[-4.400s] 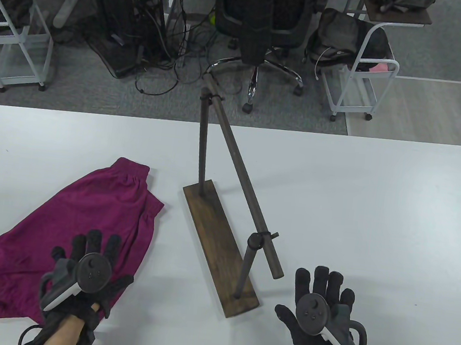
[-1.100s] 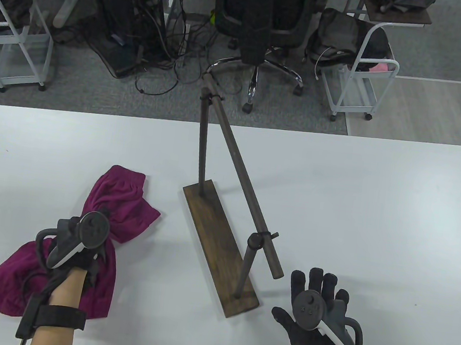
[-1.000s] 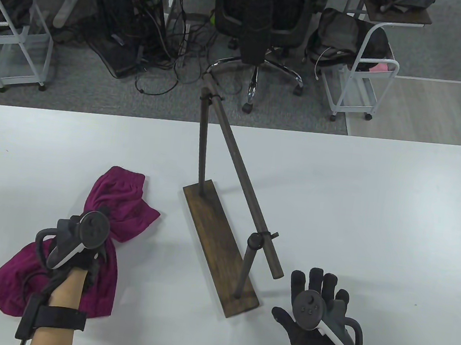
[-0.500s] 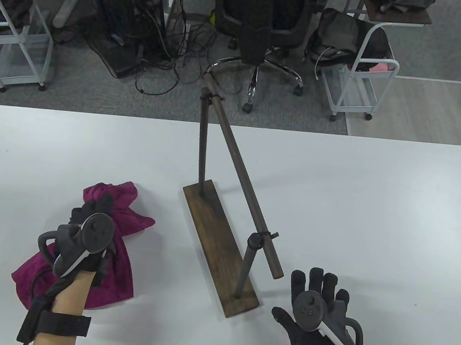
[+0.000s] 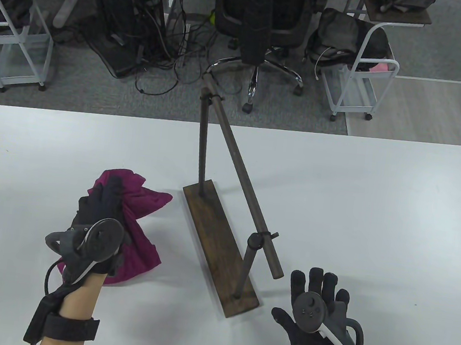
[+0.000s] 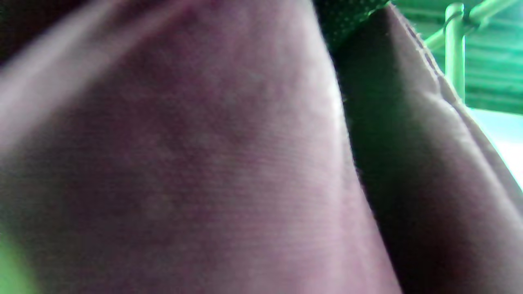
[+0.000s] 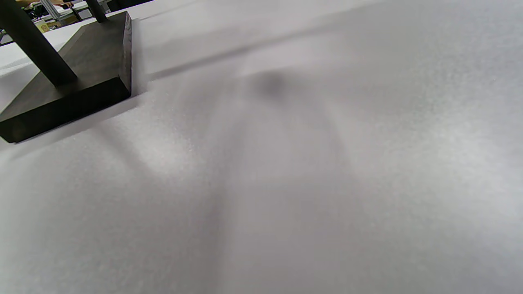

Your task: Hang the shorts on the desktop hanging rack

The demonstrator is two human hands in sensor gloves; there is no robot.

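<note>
1. The left hand [image 5: 99, 211] grips the bunched magenta fabric shorts [image 5: 141, 228], fingers curled into the cloth near its top, with the tracker on the back of the hand facing the camera. In the left wrist view the shorts [image 6: 204, 163] fill nearly the whole frame, blurred, so the fingers cannot be made out there.

2. The right hand [image 5: 317, 307] lies flat and spread, palm down on the white desk [image 5: 374, 222], fingers apart and holding nothing (its own wrist view shows only desk surface and a corner of the rack's base).

3. The shorts sit gathered into a lump on the left part of the desk, just left of the rack's base and apart from it. The bundle's long axis runs from near-left to far-right, with a pointed fold toward the rack.

4. The dark wooden hanging rack [image 5: 222, 246] stands mid-desk: a long plank base running from far-left to near-right, two upright posts, and a round crossbar [image 5: 242, 182] along the same line. Its near end overhangs close to the right hand's fingertips. The base corner [image 7: 81, 90] shows in the right wrist view.

5. Beyond the desk stand a black office chair [image 5: 268, 23], white metal carts [image 5: 357, 83] and tangled cables on grey carpet.
</note>
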